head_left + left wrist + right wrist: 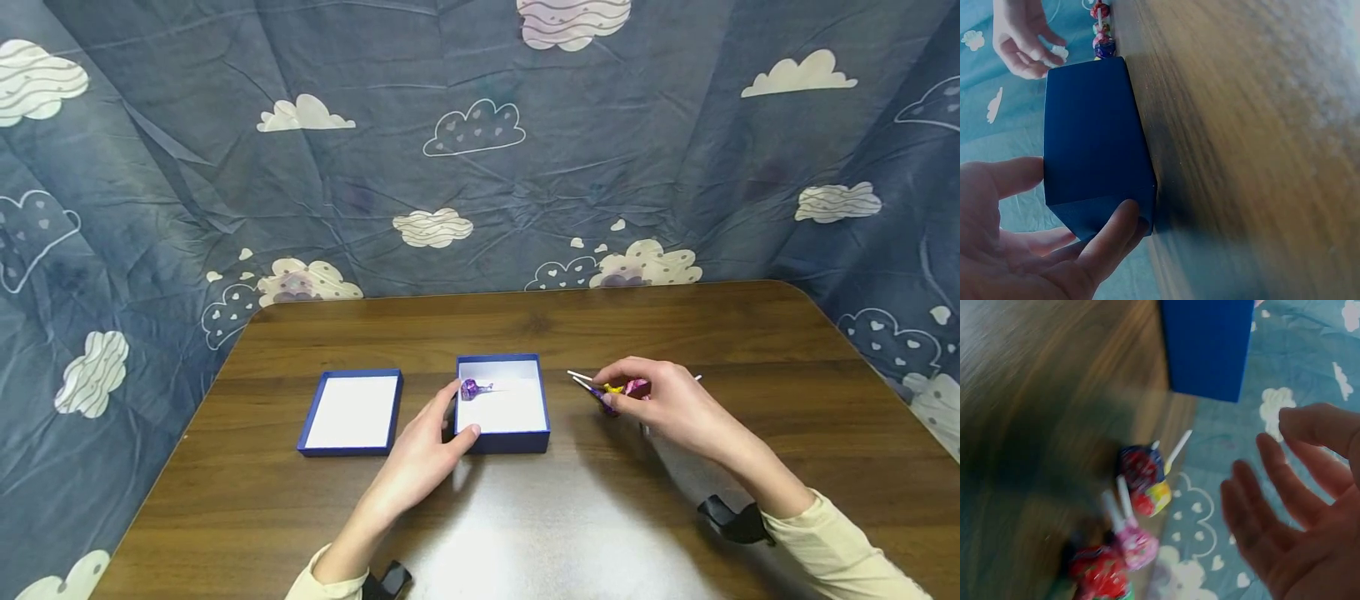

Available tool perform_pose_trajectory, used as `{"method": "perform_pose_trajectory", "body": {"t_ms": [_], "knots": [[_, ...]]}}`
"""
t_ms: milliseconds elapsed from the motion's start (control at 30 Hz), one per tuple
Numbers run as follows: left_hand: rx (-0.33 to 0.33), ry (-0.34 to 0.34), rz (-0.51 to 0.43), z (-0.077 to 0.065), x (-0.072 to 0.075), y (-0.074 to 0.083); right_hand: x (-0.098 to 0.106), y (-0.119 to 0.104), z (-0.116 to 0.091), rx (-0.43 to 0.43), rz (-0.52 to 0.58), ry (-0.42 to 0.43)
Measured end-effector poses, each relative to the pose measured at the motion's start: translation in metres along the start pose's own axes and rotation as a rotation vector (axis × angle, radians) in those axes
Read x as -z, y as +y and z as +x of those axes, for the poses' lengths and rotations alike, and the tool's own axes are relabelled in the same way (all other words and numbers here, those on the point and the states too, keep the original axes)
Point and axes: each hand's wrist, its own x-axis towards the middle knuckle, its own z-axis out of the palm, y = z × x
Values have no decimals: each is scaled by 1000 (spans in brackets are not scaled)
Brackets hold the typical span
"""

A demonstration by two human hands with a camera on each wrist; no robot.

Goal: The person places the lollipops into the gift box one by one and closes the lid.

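A blue box (512, 442) with a white inside stands without its lid at mid-table, a purple-wrapped lollipop (469, 389) lying in it by the left wall. My left hand (422, 454) holds the box at its near left corner, thumb at the front rim and fingers along the left side. My right hand (675, 406) hovers over a group of lollipops to the right of the box, partly covering them. In the right wrist view, its fingers (1260, 512) are loosely bent with nothing in them. Beside them lie dark-wrapped (1141, 465), yellow (1160, 494), pink (1136, 547) and red (1100, 573) lollipops.
The box's lid (352, 412), blue-edged and white inside, lies to the left of the box with its inner side up. A brown wooden table (247, 500) carries everything. Behind it hangs a dark blue cloth (360, 183) with cloud prints.
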Motion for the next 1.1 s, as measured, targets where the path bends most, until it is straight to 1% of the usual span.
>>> {"method": "perform_pose_trajectory", "body": {"t_ms": [167, 333, 567, 667, 767, 867, 1000, 1100], "knots": [[-2, 2, 0, 0, 1, 1, 0, 13, -1, -10, -29, -36], [-6, 7, 4, 0, 1, 1, -1, 24, 0, 9, -53, -69], [9, 2, 9, 1, 0, -1, -4, 31, 5, 22, -85, -110], [1, 3, 15, 1, 0, -1, -6, 32, 7, 18, -73, -132], [0, 5, 19, 0, 0, -1, -9, 33, 9, 15, -26, -168], [2, 4, 19, 0, 1, 0, -15, 35, 11, 51, 10, -185], [1, 2, 23, 0, 1, 0, -23, 37, 13, 132, 21, -204], [0, -3, 27, 1, 2, -1, -27, 37, 15, 166, 19, -242]]}}
